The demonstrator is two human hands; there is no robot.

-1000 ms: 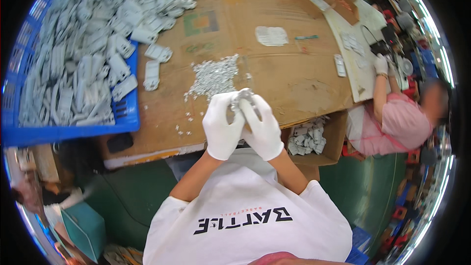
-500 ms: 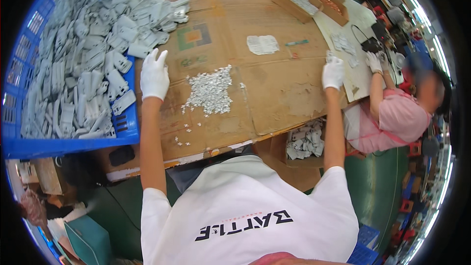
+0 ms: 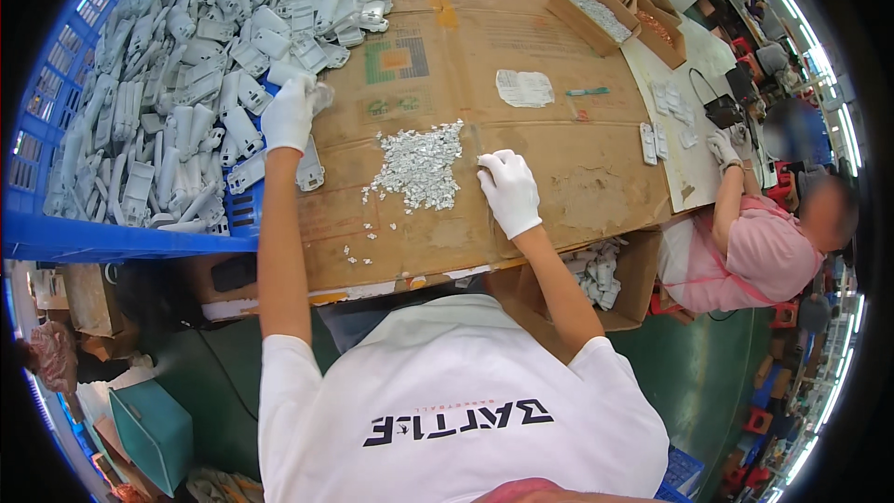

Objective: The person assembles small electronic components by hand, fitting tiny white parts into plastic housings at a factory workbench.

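My left hand (image 3: 289, 114), white-gloved, reaches over the near-right side of a heap of pale grey plastic housings (image 3: 191, 121). Its fingers are curled and the thumb side is smeared by motion, so I cannot tell whether it grips a housing. One more housing (image 3: 310, 170) lies on the cardboard beside that wrist. To the right of a pile of tiny silvery metal pieces (image 3: 419, 168), my gloved right hand (image 3: 510, 194) has thumb and fingers pinched together at a single small piece on the tabletop. Two pale housings (image 3: 654, 142) lie at the table's right side.
A blue crate (image 3: 140, 244) holds the heap. On the cardboard-covered table (image 3: 577, 168) are a paper slip (image 3: 524, 88) and a teal pen (image 3: 588, 91). Small cardboard boxes (image 3: 593, 17) stand far right. Beside the table a person in pink (image 3: 745, 242) works with gloved hands.
My right hand has come left from the table's right side to the metal pieces, leaving two housings there. My left hand has gone from spread fingers beside the heap to curled fingers over its edge.
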